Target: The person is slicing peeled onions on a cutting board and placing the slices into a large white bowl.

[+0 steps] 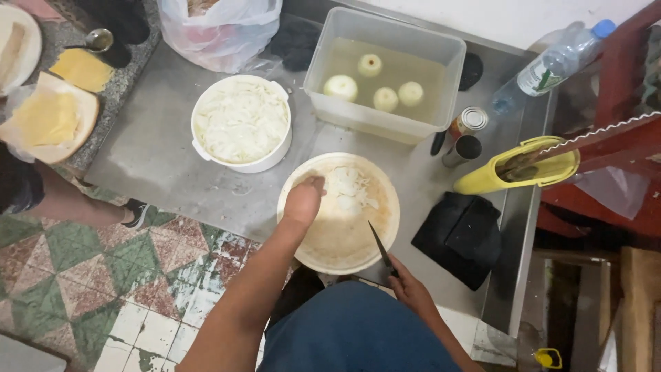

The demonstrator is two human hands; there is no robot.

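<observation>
My left hand (304,198) rests on a round pale cutting board (323,241), its fingers curled into a pile of sliced white onion (348,189) at the board's far side. Near the board's front right edge, my right hand (412,288) grips a knife (381,249) whose dark blade points up over the board. A white round tub (241,124) full of sliced onion stands to the left of the board. Behind the board, a clear plastic bin (385,72) of cloudy water holds several peeled whole onions.
Everything sits on a steel table (151,151). A black cloth (463,234), two cans (465,134), a yellow container (516,169) and a plastic bottle (551,65) are at right. A plastic bag (217,27) is behind. Another person's leg (69,203) stands on tiled floor at left.
</observation>
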